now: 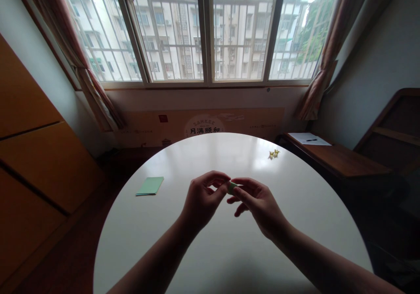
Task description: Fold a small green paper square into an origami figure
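Note:
Between my two hands, above the middle of the white round table (151,246), is a small folded piece of green paper (232,188). My left hand (207,193) pinches its left end between thumb and forefinger. From the other side, the thumb and forefinger of my right hand (254,197) grip it too, while the other fingers of that hand hang loosely below. Most of the paper is hidden by my fingertips, so its folded shape is hard to make out.
A stack of light green square paper (150,186) lies on the table's left side. Two small yellow folded-paper figures (273,154) sit near the far right edge. Beyond it, a wooden side table (348,158) holds white sheets (303,138) with a pen (311,140). Windows stand behind.

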Motion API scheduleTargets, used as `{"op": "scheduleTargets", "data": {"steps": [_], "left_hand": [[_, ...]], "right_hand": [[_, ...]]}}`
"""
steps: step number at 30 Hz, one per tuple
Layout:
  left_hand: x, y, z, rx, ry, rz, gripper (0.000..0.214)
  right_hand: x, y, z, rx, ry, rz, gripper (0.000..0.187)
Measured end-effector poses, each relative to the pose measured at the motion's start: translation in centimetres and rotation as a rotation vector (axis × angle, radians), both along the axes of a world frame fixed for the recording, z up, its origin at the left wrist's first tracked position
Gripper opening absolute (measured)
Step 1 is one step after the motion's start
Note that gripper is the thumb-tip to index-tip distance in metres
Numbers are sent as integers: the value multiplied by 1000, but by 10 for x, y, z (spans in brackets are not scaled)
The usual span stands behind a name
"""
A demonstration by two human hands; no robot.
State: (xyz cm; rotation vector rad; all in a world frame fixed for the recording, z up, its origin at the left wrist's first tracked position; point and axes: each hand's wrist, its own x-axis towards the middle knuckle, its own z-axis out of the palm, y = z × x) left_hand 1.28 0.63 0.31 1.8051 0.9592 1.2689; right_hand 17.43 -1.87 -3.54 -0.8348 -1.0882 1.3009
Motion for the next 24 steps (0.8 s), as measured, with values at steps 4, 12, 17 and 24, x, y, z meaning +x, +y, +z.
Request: {"op": "scheduleTargets", "data": {"steps": [4,12,17,24], "left_hand": [[-1,1,0,15,20,-6,9],[0,0,1,100,51,-2,12],[-1,1,-1,24,14,-43,21],[-2,3,-3,-13,24,-49,15]], "right_hand": [[0,-1,3,-54,5,28,33],[1,-1,3,-34,-7,64,28],[2,-2,5,-5,-67,93,28],[5,-2,3,6,-126,90,32]]}}
